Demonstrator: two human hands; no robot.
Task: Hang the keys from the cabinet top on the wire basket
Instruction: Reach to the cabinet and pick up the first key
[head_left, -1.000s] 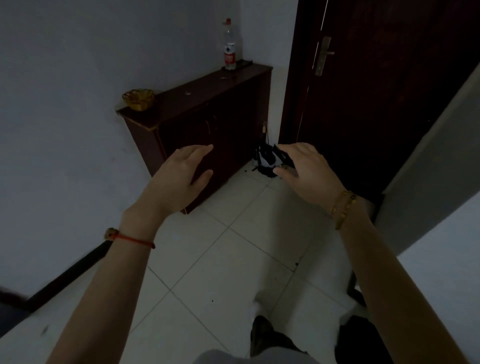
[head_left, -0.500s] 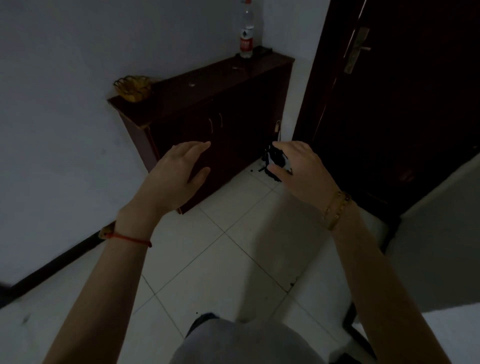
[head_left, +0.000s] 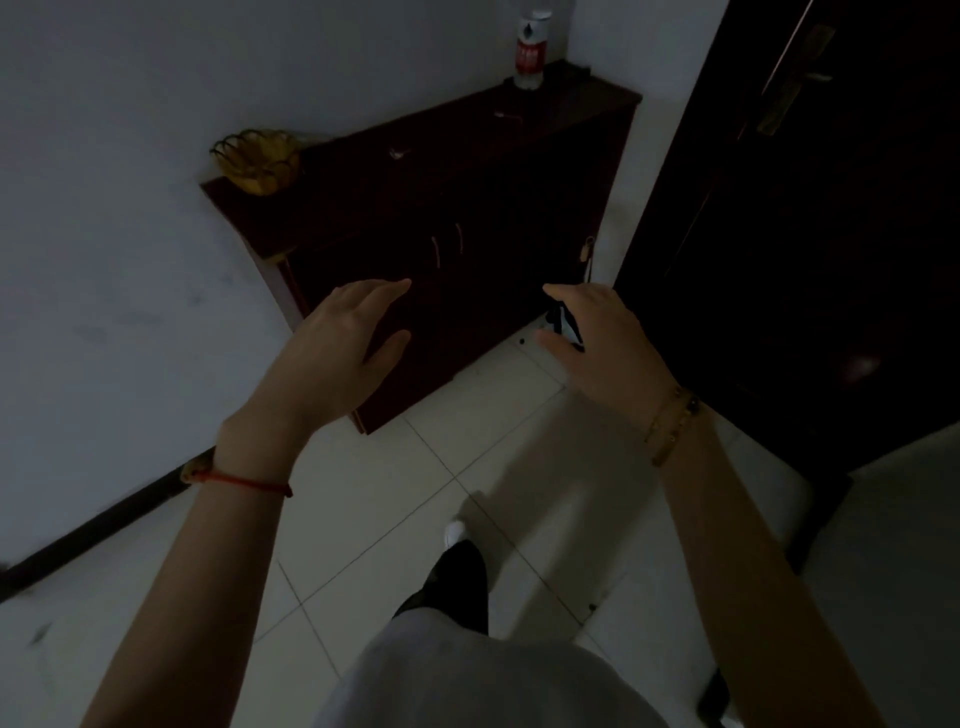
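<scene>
Keys (head_left: 399, 153): a small pale glint I take for them, lying on the cabinet top (head_left: 467, 140) about midway along; too dim and small for me to be sure. A second small glint sits further along the top, nearer the bottle (head_left: 530, 52).

Wire basket (head_left: 258, 161): yellow, at the near-left corner of the cabinet top, against the wall, well apart from the glint.

Left hand (head_left: 337, 353): held in the air in front of the cabinet doors, fingers spread and loose, holding nothing. Red string at the wrist.

Right hand (head_left: 602, 348): also raised, level with the left, fingers curved and apart; I see nothing gripped in it. A dark object on the floor shows just past its fingers, and I cannot tell what it is. Gold bracelets at the wrist.

Cabinet: dark wood, two door handles at the middle, standing against a pale wall.

Bottle: clear with red label, upright at the far end.

Door (head_left: 805, 208): dark, right of the cabinet.

Floor (head_left: 363, 519): pale tiles.
</scene>
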